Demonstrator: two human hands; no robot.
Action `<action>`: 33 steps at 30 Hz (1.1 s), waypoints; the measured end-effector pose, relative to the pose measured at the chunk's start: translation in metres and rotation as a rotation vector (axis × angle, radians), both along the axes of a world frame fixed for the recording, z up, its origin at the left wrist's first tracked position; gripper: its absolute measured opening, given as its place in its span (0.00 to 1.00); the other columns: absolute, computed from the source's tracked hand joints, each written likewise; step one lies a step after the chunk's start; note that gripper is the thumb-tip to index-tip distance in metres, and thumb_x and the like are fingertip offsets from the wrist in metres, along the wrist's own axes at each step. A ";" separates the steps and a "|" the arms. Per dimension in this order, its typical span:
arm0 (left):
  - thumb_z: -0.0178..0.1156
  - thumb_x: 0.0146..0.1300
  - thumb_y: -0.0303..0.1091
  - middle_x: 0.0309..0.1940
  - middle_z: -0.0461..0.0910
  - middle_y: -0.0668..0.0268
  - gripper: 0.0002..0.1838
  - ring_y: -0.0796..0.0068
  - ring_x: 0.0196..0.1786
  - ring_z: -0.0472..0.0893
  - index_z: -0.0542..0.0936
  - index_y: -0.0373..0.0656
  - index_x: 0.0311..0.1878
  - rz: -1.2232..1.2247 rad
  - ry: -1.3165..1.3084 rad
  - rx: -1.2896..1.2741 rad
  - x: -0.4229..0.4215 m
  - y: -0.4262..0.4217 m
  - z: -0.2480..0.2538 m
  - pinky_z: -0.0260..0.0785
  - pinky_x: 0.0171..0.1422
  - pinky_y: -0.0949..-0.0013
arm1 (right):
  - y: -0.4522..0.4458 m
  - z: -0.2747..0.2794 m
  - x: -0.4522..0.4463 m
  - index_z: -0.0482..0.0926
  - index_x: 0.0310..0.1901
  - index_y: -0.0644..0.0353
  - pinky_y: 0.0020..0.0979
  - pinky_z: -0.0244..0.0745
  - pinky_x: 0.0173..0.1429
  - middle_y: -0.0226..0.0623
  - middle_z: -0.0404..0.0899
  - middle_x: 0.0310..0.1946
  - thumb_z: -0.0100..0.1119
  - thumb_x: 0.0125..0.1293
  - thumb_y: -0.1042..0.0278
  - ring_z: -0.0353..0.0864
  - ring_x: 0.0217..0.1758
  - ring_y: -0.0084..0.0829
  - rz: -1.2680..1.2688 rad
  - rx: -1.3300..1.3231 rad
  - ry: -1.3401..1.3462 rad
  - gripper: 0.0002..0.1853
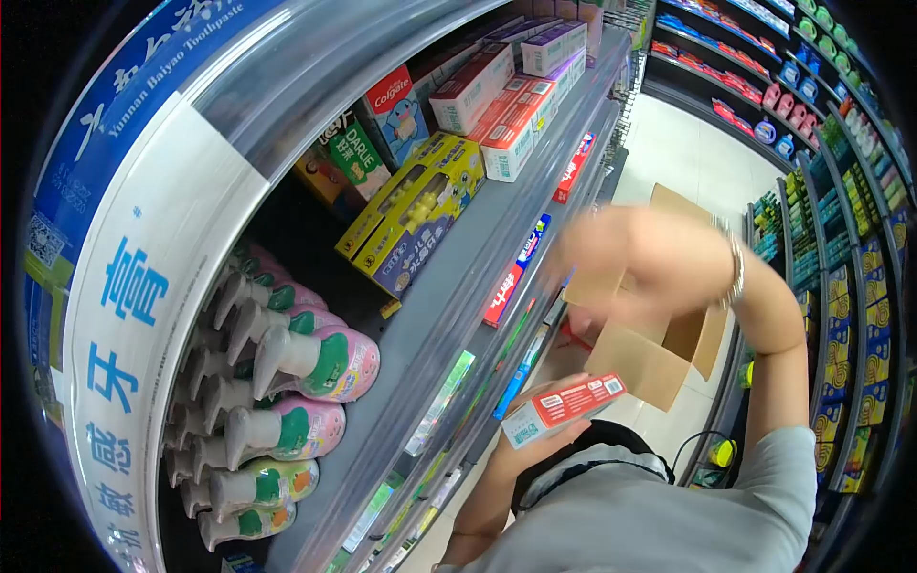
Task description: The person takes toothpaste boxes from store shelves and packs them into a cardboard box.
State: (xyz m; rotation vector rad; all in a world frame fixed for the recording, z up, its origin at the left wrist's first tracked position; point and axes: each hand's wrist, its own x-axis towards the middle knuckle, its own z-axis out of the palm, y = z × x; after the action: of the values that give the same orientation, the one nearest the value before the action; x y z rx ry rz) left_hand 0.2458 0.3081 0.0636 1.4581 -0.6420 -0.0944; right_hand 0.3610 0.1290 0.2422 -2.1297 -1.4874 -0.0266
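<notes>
My left hand [544, 444], low in the middle, is closed around a red-and-white toothpaste box [565, 409]. The box lies tilted across my fingers with its printed side up. My right hand [635, 258], with a bracelet at the wrist, is raised between the shelf edge and an open cardboard carton [638, 365]. Motion smears its fingers, so whether it holds anything cannot be seen. Part of the carton is hidden behind this hand. Similar red-and-white boxes [519, 129] are stacked on the shelf to the left.
The grey shelf [401, 334] bears pump bottles [320, 363], yellow boxes [415, 215] and a Colgate box [394, 115]. A clear rail with price labels runs along its front. Stocked shelves [841, 306] stand across the tiled aisle [702, 153] on the right.
</notes>
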 end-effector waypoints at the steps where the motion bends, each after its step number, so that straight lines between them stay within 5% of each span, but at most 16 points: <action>1: 0.62 0.50 0.25 0.50 0.72 0.62 0.19 0.72 0.48 0.74 0.73 0.39 0.47 -0.003 -0.003 -0.002 -0.004 0.000 -0.003 0.68 0.46 0.71 | -0.003 0.005 0.017 0.73 0.42 0.63 0.36 0.70 0.48 0.44 0.74 0.38 0.55 0.55 0.64 0.73 0.43 0.42 -0.147 0.020 -0.156 0.15; 3: 0.60 0.51 0.24 0.51 0.71 0.61 0.18 0.73 0.48 0.73 0.72 0.38 0.48 -0.038 0.231 -0.151 -0.016 0.000 -0.014 0.67 0.47 0.72 | -0.005 -0.001 0.058 0.70 0.47 0.61 0.36 0.69 0.49 0.43 0.71 0.42 0.53 0.55 0.71 0.71 0.45 0.41 -0.379 0.023 -0.502 0.17; 4: 0.56 0.55 0.27 0.53 0.69 0.56 0.19 0.65 0.55 0.69 0.69 0.35 0.51 -0.059 0.321 -0.146 -0.021 0.001 -0.018 0.60 0.58 0.66 | -0.006 -0.004 0.074 0.69 0.49 0.58 0.36 0.68 0.51 0.43 0.70 0.43 0.51 0.53 0.76 0.70 0.47 0.41 -0.411 -0.002 -0.532 0.19; 8: 0.56 0.55 0.26 0.52 0.70 0.58 0.19 0.68 0.55 0.69 0.69 0.34 0.52 -0.045 0.401 -0.025 -0.031 0.001 -0.023 0.60 0.58 0.67 | -0.003 -0.019 0.113 0.69 0.50 0.53 0.35 0.65 0.54 0.42 0.69 0.42 0.52 0.47 0.81 0.67 0.50 0.42 -0.390 -0.127 -0.647 0.24; 15: 0.56 0.55 0.25 0.49 0.71 0.59 0.18 0.70 0.53 0.70 0.69 0.34 0.51 -0.084 0.514 -0.090 -0.039 0.000 -0.044 0.62 0.57 0.67 | -0.002 -0.009 0.125 0.68 0.48 0.53 0.35 0.64 0.56 0.42 0.66 0.46 0.59 0.45 0.77 0.66 0.52 0.42 -0.344 -0.193 -0.647 0.25; 19: 0.57 0.56 0.29 0.46 0.72 0.61 0.18 0.71 0.50 0.71 0.69 0.34 0.49 -0.007 0.308 -0.091 -0.034 -0.008 -0.043 0.63 0.54 0.67 | -0.005 -0.002 0.110 0.67 0.40 0.50 0.37 0.65 0.50 0.32 0.74 0.35 0.57 0.51 0.70 0.73 0.43 0.36 -0.483 -0.266 -0.698 0.14; 20: 0.58 0.54 0.26 0.43 0.74 0.62 0.15 0.72 0.47 0.73 0.71 0.36 0.46 0.092 0.307 -0.072 -0.035 -0.012 -0.041 0.65 0.52 0.70 | -0.012 -0.004 0.105 0.66 0.37 0.50 0.34 0.67 0.44 0.29 0.74 0.28 0.55 0.53 0.67 0.75 0.36 0.34 -0.441 -0.045 -0.856 0.11; 21: 0.58 0.54 0.26 0.43 0.74 0.62 0.16 0.71 0.47 0.73 0.70 0.36 0.47 0.126 0.218 0.034 -0.033 -0.012 -0.041 0.64 0.52 0.69 | -0.018 0.000 0.090 0.66 0.35 0.53 0.31 0.68 0.38 0.31 0.73 0.27 0.58 0.50 0.67 0.75 0.35 0.34 -0.449 0.047 -0.804 0.12; 23: 0.55 0.55 0.25 0.41 0.73 0.63 0.15 0.74 0.46 0.72 0.69 0.35 0.47 0.176 0.329 -0.060 -0.033 -0.021 -0.038 0.64 0.51 0.70 | -0.028 0.010 0.047 0.70 0.48 0.54 0.35 0.67 0.46 0.35 0.75 0.36 0.61 0.45 0.73 0.74 0.40 0.36 -0.534 0.114 -0.865 0.24; 24: 0.54 0.56 0.24 0.41 0.73 0.63 0.15 0.74 0.46 0.72 0.69 0.34 0.47 0.174 0.373 -0.064 -0.033 -0.025 -0.037 0.64 0.51 0.70 | -0.039 0.005 0.026 0.70 0.49 0.56 0.35 0.67 0.47 0.37 0.75 0.39 0.62 0.44 0.74 0.74 0.41 0.38 -0.568 0.149 -0.785 0.26; 26: 0.53 0.56 0.24 0.41 0.73 0.63 0.15 0.74 0.46 0.72 0.69 0.34 0.47 0.153 0.407 -0.063 -0.030 -0.037 -0.038 0.64 0.52 0.70 | -0.057 0.001 -0.017 0.71 0.45 0.56 0.33 0.68 0.36 0.35 0.73 0.28 0.62 0.47 0.69 0.74 0.34 0.38 -0.577 0.247 -0.751 0.20; 29: 0.52 0.60 0.32 0.47 0.70 0.62 0.20 0.73 0.52 0.68 0.65 0.34 0.53 0.065 0.477 -0.047 -0.028 -0.067 -0.047 0.58 0.58 0.68 | -0.104 -0.043 -0.074 0.65 0.56 0.59 0.32 0.70 0.45 0.42 0.75 0.40 0.61 0.52 0.60 0.75 0.40 0.39 -0.570 0.223 -0.081 0.29; 31: 0.49 0.61 0.32 0.49 0.68 0.62 0.21 0.72 0.54 0.66 0.62 0.34 0.56 0.031 0.450 0.050 -0.028 -0.095 -0.046 0.55 0.60 0.68 | -0.131 -0.074 -0.110 0.64 0.56 0.59 0.29 0.71 0.39 0.41 0.74 0.37 0.58 0.55 0.62 0.75 0.34 0.32 -0.664 0.284 0.421 0.27; 33: 0.48 0.64 0.35 0.52 0.65 0.60 0.24 0.72 0.56 0.64 0.56 0.33 0.59 -0.065 0.408 0.139 -0.034 -0.125 -0.046 0.55 0.60 0.68 | -0.165 -0.111 -0.139 0.64 0.56 0.59 0.26 0.70 0.36 0.39 0.74 0.33 0.56 0.57 0.64 0.74 0.31 0.27 -0.797 0.399 0.597 0.25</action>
State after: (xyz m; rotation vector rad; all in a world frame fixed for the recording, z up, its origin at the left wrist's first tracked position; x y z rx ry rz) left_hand 0.2121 0.1834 0.0172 1.4942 -0.3530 -0.4823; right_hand 0.2219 -0.0359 0.1308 -2.0022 -0.2294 0.0223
